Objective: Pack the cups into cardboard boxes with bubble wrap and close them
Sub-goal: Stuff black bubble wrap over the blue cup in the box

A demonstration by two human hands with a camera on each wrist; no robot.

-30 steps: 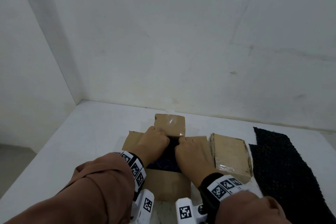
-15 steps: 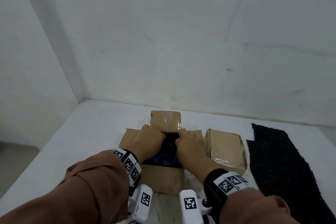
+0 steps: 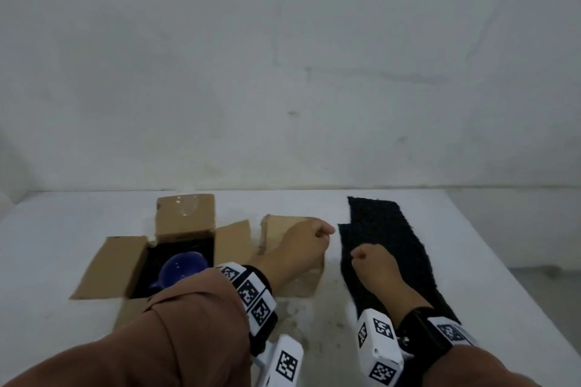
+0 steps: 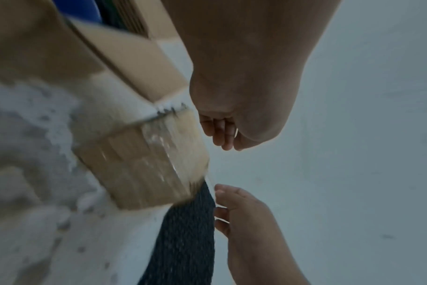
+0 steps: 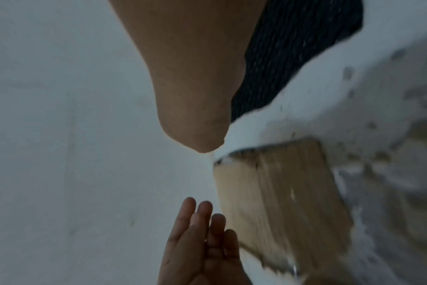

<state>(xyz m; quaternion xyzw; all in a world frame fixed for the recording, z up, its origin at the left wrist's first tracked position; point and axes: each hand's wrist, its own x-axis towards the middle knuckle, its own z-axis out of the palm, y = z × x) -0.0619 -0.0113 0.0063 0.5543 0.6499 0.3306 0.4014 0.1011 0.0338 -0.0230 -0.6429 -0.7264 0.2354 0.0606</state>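
Left hand: over the closed box, fingers loosely curled, holding nothing; the right wrist view shows its fingers fairly straight and close together.
Right hand: over the black sheet, fingers loosely curled toward the palm; whether they pinch anything I cannot tell.
Open box: well to the left of both hands' fingers, on the tabletop, all four flaps spread outward, dark lining inside.
Cup: blue, sitting inside the open box, partly hidden behind the left sleeve.
Closed box: directly beneath the left fingers, flaps down, clear glossy tape across its side in the left wrist view.
Black sheet: textured, dark, flat on the tabletop under the right fingers and just beside the closed box; its material is unclear.
Writing: no brand or readable text on either box; the far flap of the open box carries a patch of clear tape.
Wrist bands: white blocks with black square coded markers on both wrists, no letters legible.
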